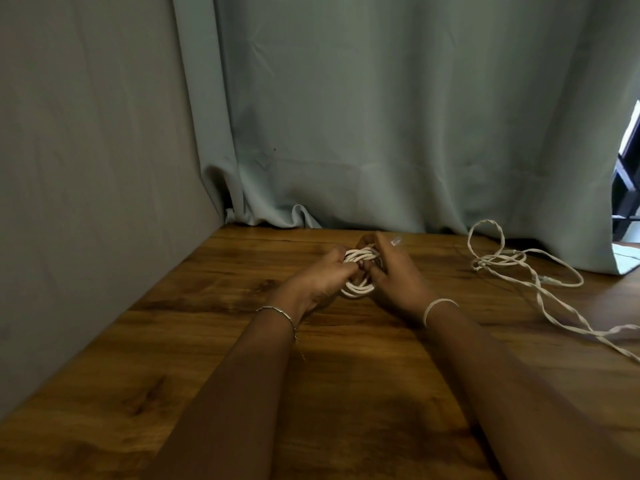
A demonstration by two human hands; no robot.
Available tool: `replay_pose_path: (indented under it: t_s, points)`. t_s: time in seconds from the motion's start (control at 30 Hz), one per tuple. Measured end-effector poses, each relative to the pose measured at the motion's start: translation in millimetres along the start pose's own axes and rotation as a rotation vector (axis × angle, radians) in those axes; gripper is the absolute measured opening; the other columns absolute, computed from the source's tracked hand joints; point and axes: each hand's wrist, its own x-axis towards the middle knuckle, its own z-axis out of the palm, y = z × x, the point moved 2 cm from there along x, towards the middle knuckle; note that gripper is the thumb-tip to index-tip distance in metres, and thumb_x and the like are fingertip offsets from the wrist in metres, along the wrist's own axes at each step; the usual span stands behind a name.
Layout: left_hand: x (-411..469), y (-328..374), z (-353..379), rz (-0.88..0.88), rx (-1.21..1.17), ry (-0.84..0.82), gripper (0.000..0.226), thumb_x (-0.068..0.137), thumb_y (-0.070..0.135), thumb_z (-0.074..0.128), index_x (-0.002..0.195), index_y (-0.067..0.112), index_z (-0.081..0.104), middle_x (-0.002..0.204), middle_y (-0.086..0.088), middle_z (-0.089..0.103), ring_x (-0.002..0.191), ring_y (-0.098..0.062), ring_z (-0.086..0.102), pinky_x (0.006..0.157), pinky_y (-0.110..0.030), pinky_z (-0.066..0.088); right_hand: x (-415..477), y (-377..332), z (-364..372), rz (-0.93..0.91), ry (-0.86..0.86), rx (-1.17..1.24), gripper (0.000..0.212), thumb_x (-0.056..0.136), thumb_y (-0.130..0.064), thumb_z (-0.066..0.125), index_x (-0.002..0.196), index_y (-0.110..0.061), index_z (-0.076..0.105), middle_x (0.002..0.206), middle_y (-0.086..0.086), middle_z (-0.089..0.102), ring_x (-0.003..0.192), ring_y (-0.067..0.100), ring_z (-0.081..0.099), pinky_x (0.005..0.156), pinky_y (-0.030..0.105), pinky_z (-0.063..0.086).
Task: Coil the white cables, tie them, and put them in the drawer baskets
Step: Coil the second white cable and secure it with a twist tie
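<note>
Both hands (360,271) on coiled cable (358,289)

I work at a wooden table (346,393) with a dark, knotty grain. A grey-green curtain (381,116) hangs along its far edge and bunches in folds at the far left corner. A plain grey wall (86,168) runs along the left edge. Past the curtain's right side, dark furniture (625,188) shows, too cropped to identify.

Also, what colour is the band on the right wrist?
White, or off-white: a thin band around the right wrist, seen in the head view.
</note>
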Motion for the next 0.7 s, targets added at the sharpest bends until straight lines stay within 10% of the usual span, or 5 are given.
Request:
replay_pose_path:
  t_s: [0.4,0.57,0.7]
  points:
    - [-5,1,2,0.045,-0.125,0.056,0.029,0.085,-0.015,0.042,0.097,0.004,0.06,0.077,-0.009,0.064,0.059,-0.013,0.063,0.053,-0.023,0.051,-4,6,5,0.107,-0.106,0.358,0.021,0.103,-0.02,0.039,0.119,-0.026,0.05,0.111,0.012,0.064,0.098,0.023,0.063,0.084,0.041,0.051]
    - [-5,2,9,0.073,-0.19,0.075,0.018,0.101,0.008,0.043,0.095,0.01,0.06,0.081,-0.008,0.065,0.064,-0.012,0.062,0.063,-0.027,0.053,-9,-3,-3,0.078,0.088,0.342,0.032,0.102,-0.01,0.039,0.13,-0.026,0.04,0.1,0.003,0.065,0.084,0.012,0.067,0.071,0.02,0.052]
    - [0,1,16,0.034,-0.217,0.167,0.028,0.104,0.025,0.039,0.109,0.005,0.058,0.084,-0.007,0.07,0.069,-0.015,0.066,0.068,-0.034,0.055,-13,-5,-4,0.081,0.31,0.273,0.025,0.099,-0.009,0.046,0.12,-0.021,0.041,0.096,0.005,0.065,0.081,0.015,0.066,0.07,0.028,0.054]
